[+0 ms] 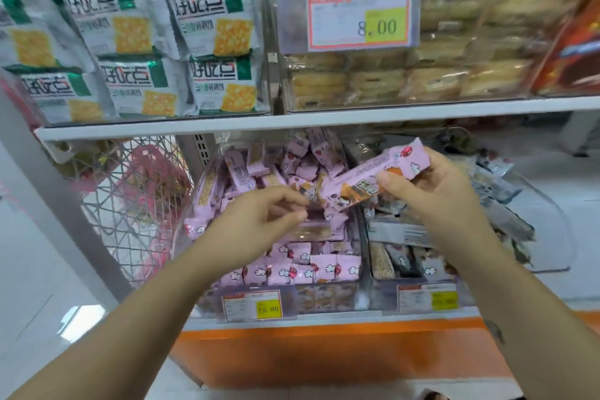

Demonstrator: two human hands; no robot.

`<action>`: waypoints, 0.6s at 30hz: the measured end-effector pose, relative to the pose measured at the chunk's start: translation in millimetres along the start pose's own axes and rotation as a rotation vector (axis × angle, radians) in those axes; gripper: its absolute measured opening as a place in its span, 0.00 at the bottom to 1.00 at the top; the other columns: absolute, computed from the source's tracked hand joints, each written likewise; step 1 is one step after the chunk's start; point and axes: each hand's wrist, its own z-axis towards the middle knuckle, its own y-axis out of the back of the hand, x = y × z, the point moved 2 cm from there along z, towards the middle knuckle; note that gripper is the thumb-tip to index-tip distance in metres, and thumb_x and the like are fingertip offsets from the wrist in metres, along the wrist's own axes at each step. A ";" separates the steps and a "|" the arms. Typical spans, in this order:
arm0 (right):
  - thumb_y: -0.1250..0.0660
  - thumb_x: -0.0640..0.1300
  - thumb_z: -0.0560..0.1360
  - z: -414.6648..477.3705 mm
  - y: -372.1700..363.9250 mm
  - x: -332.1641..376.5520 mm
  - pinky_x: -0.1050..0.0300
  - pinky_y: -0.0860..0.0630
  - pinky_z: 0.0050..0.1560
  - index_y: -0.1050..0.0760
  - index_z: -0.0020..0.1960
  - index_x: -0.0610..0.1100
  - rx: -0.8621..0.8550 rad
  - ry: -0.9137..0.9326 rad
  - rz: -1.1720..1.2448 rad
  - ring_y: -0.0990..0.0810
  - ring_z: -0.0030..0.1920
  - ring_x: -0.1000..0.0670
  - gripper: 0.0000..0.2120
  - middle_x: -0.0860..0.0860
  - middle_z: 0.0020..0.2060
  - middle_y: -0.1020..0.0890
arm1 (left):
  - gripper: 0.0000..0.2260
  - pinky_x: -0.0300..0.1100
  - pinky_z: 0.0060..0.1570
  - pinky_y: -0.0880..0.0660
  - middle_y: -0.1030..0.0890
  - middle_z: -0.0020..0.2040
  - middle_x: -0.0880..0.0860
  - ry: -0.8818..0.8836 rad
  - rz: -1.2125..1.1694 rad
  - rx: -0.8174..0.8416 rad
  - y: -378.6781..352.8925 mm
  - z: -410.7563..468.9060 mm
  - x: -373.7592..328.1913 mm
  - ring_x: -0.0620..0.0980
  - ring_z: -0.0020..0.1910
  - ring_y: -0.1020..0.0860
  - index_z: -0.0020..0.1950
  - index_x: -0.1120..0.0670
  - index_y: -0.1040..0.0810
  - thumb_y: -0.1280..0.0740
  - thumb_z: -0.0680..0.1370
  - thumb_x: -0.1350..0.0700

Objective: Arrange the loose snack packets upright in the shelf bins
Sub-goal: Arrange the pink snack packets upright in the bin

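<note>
Head view: a right hand point(422, 185) grips a pink packet point(373, 175) above the left bin point(324, 297), its long axis slanting from lower left to upper right, nearly flat. The left hand point(259, 221) hovers just beside the packet's lower end, fingers drawn narrow; whether it pinches anything cannot be told. Pink packets fill the bin below, grey packets point(406, 234) the neighbouring one, under the upper shelf point(292, 122)

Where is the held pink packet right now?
The pink packet is right of centre in head view, gripped by the right hand above the bins.
</note>
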 end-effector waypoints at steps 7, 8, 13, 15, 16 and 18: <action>0.30 0.44 0.70 0.9 22.5 -8.2 0.66 0.23 0.39 0.22 0.45 0.51 -0.031 -0.005 0.106 0.20 0.37 0.60 0.05 0.58 0.36 0.17 | 0.07 0.27 0.43 0.27 0.17 0.45 0.42 -0.025 0.417 0.388 -34.0 40.0 -16.7 0.35 0.43 0.21 0.53 0.49 0.17 0.31 0.76 0.52; 0.30 0.42 0.70 1.4 24.0 -9.4 0.66 0.23 0.40 0.22 0.44 0.51 -0.028 -0.001 0.114 0.19 0.38 0.59 0.05 0.58 0.36 0.16 | 0.07 0.26 0.42 0.28 0.17 0.46 0.43 -0.035 0.484 0.413 -39.1 44.8 -17.4 0.36 0.43 0.21 0.53 0.49 0.17 0.30 0.76 0.52; 0.30 0.39 0.71 2.5 27.9 -12.1 0.68 0.23 0.40 0.22 0.44 0.49 -0.020 -0.009 0.134 0.19 0.37 0.60 0.05 0.57 0.36 0.16 | 0.03 0.39 0.40 0.29 0.22 0.36 0.43 -0.160 0.801 0.477 -53.6 59.7 -22.5 0.42 0.35 0.27 0.44 0.50 0.20 0.31 0.76 0.52; 0.30 0.39 0.71 3.1 27.6 -13.1 0.69 0.24 0.39 0.22 0.44 0.49 -0.021 -0.014 0.126 0.19 0.37 0.60 0.06 0.58 0.36 0.16 | 0.08 0.40 0.37 0.34 0.28 0.35 0.45 -0.169 0.858 0.433 -49.8 63.7 -20.6 0.43 0.33 0.30 0.39 0.51 0.26 0.33 0.77 0.53; 0.30 0.39 0.71 3.4 27.6 -13.5 0.69 0.24 0.39 0.22 0.44 0.49 -0.023 -0.014 0.124 0.19 0.37 0.61 0.06 0.58 0.36 0.16 | 0.06 0.40 0.37 0.35 0.27 0.38 0.46 -0.158 0.854 0.398 -45.6 66.0 -18.0 0.46 0.35 0.29 0.41 0.52 0.25 0.33 0.77 0.54; 0.30 0.40 0.70 3.4 27.3 -12.5 0.69 0.24 0.39 0.22 0.44 0.50 -0.022 -0.011 0.126 0.19 0.37 0.61 0.06 0.58 0.36 0.16 | 0.02 0.40 0.38 0.35 0.27 0.43 0.48 -0.147 0.821 0.324 -36.4 69.1 -11.9 0.49 0.41 0.27 0.47 0.54 0.24 0.34 0.77 0.56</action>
